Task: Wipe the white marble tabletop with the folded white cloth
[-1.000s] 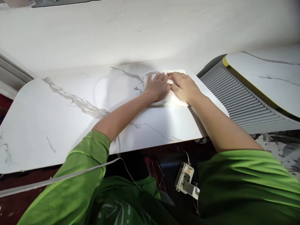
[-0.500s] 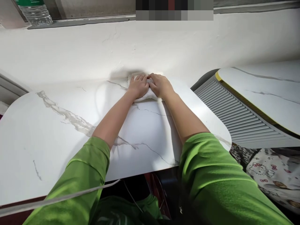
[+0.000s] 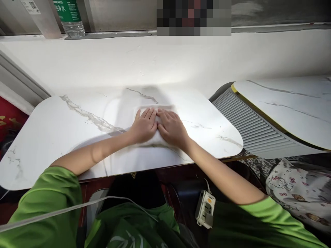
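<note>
On the marbled counter (image 3: 46, 148), as the head view shows it, a white cloth (image 3: 156, 140) lies flat near the middle, beneath both hands. Work with it looks under way rather than finished, since neither hand has let go. How much is done or left cannot be told: the bare surface on either side shows grey veining and no telling trace.

The left hand (image 3: 144, 126) rests palm down, spread over the cloth rather than gripping it, its fingers extended towards the wall (image 3: 108, 62). The right hand (image 3: 172, 128) lies likewise, thumbs close together between them. Both forearms slant inward from the green sleeves, the right one reaching out long over the counter's front edge.
</note>
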{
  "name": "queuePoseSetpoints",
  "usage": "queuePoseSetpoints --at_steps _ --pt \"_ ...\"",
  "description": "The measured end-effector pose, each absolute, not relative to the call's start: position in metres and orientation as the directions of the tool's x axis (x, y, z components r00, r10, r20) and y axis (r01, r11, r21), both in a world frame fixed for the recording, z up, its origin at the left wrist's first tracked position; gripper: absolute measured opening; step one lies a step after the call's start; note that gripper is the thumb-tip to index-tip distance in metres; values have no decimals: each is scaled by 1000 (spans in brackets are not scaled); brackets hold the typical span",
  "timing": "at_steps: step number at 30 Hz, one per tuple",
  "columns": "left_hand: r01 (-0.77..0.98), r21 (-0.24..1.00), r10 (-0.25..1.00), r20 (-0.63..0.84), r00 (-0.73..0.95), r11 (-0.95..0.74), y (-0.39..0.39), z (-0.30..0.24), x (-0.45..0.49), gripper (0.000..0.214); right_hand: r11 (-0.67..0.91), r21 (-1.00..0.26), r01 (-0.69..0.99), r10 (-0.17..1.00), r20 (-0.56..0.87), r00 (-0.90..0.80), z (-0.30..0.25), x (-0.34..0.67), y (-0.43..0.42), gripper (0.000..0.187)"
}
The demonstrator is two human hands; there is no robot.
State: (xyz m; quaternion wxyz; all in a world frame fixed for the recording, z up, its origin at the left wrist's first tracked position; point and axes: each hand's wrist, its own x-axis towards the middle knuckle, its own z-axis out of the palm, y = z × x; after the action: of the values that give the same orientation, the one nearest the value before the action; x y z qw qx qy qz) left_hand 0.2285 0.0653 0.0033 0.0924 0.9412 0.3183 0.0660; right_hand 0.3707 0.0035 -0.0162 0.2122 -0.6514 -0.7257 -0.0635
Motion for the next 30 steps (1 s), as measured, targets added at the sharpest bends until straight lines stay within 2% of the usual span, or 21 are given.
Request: queuePoseSetpoints --at_steps 5,11,15,20,25,30 --pt "529 165 546 86 833 -833 12 1 170 57 194 -159 968 893 437 -107 -14 315 -57 47" --pt "532 190 554 89 828 -825 7 -2 159 58 219 -201 955 897 427 -116 -12 307 -58 42" --pt "551 221 578 81 812 -805 42 -1 178 57 213 -231 949 909 403 -106 -12 325 -19 40" --pt "608 236 635 49 771 -758 123 2 213 57 168 -248 954 933 354 -72 -12 355 68 40" --pt "584 226 618 125 776 -779 202 0 236 53 66 -221 973 933 359 19 -18 371 149 38" --pt "578 221 614 161 772 -785 237 -2 242 50 86 -255 963 917 398 23 -24 380 190 35"
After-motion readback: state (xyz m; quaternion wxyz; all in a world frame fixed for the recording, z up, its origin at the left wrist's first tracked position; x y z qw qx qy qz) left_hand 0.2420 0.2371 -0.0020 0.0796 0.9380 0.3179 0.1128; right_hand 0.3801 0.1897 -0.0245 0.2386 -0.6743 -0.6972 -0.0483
